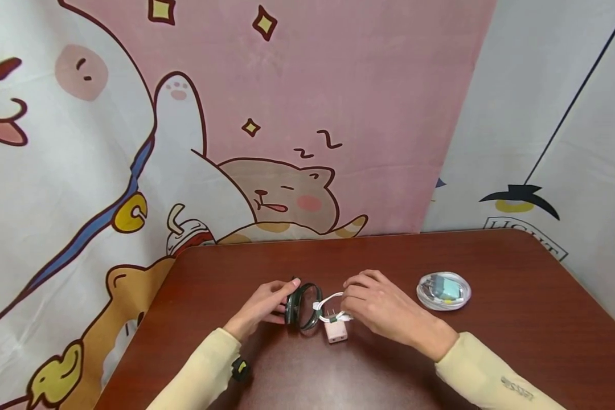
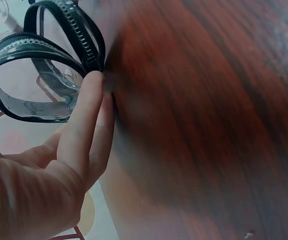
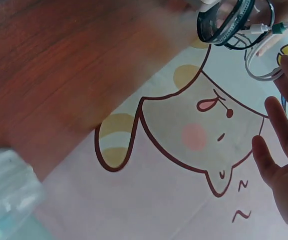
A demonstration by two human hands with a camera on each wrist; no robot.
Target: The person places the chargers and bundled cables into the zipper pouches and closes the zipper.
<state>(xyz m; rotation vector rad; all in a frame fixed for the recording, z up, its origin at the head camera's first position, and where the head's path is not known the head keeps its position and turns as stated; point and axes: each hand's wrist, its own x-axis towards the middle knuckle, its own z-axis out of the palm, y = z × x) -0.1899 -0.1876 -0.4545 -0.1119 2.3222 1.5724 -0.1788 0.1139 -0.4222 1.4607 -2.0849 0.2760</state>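
Observation:
A clear zip pouch with black zipper edging [image 1: 291, 310] is gripped by my left hand [image 1: 263, 304], thumb on top and fingers beneath. Seen from the left wrist, the pouch's black rims [image 2: 33, 47] gape apart, with the index finger along one edge. To its right, my right hand [image 1: 376, 302] pinches a looped white cable [image 1: 332, 296]. A dark green tie [image 3: 279, 28] wraps the cable in the right wrist view, and its other fingers spread away. Just below the loop is a pale pink charger plug [image 1: 336, 332], prongs pointing up toward the cable.
On the table's right side lies a coiled white cable bundle [image 1: 422, 291] around a pale blue charger [image 1: 447, 288]. The dark red wooden table [image 1: 225, 267] ends at a cartoon-printed cloth [image 1: 379, 114] behind it. A small black device [image 1: 241, 369] is at my left wrist.

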